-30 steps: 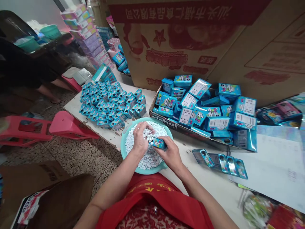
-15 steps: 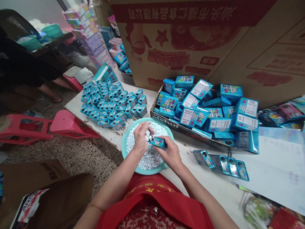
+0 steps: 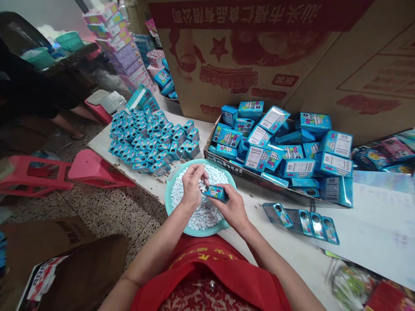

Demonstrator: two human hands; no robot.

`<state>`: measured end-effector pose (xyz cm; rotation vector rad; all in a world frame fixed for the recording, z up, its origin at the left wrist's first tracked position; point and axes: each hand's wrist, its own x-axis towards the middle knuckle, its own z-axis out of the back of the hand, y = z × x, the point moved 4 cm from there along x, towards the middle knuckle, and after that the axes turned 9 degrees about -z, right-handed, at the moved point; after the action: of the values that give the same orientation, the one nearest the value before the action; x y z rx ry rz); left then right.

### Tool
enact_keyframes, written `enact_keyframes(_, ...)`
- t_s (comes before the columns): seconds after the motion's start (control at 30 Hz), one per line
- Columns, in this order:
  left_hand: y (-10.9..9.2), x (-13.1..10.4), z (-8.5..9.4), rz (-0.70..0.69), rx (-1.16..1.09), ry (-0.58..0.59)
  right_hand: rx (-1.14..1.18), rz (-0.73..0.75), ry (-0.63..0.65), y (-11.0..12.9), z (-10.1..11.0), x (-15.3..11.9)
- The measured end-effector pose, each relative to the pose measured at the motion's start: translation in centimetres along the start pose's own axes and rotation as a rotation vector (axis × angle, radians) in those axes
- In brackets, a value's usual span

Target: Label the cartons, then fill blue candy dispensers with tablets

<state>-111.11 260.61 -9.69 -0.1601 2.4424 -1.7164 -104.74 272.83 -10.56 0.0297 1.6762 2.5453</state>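
A teal basin (image 3: 169, 203) full of small white candies (image 3: 201, 219) sits on the table in front of me. Over it, my right hand (image 3: 232, 208) grips a small blue candy box (image 3: 215, 193), its round hole facing left. My left hand (image 3: 193, 183) is curled around a few white candies beside that hole, with some showing below the fingers. How many it holds is hidden by the fingers. To the left, several blue boxes (image 3: 152, 140) stand packed together with their holes upward. Several more boxes (image 3: 316, 224) with holes lie in a row at the right.
A carton (image 3: 233, 169) heaped with blue boxes stands behind the basin, against a large cardboard box (image 3: 259, 56). Pink stools (image 3: 97, 169) are on the floor at left. A person's legs (image 3: 69, 114) show beyond. White paper (image 3: 382, 216) covers the table's right side.
Fewer white candies show at the box's hole, which is now more visible. The left fingers have shifted slightly, while the right hand keeps its grip in nearly the same place.
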Motion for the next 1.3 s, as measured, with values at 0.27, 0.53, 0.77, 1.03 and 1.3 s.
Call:
enact_keyframes(0.27,-0.6,-0.7,-1.1,0.072,-0.028,0.067,0.088,-0.027,-0.007,-0.3,0.2,0.4)
enact_keyframes(0.53,3.2,3.8,3.0,-0.091,0.677,0.172,0.217,-0.05,-0.062,-1.0,3.7,-0.9)
enact_keyframes(0.77,8.8,2.0,2.8,-0.111,1.314,0.631,0.23,-0.106,-0.088,-2.0,4.6,-1.1)
enact_keyframes(1.03,9.5,1.1,4.2,0.026,1.236,0.537,0.2,-0.159,-0.109,-2.5,4.0,-0.6)
enact_keyframes(1.3,6.6,1.3,4.2,0.202,0.718,0.262,0.051,-0.138,-0.118,-2.3,4.3,-0.8)
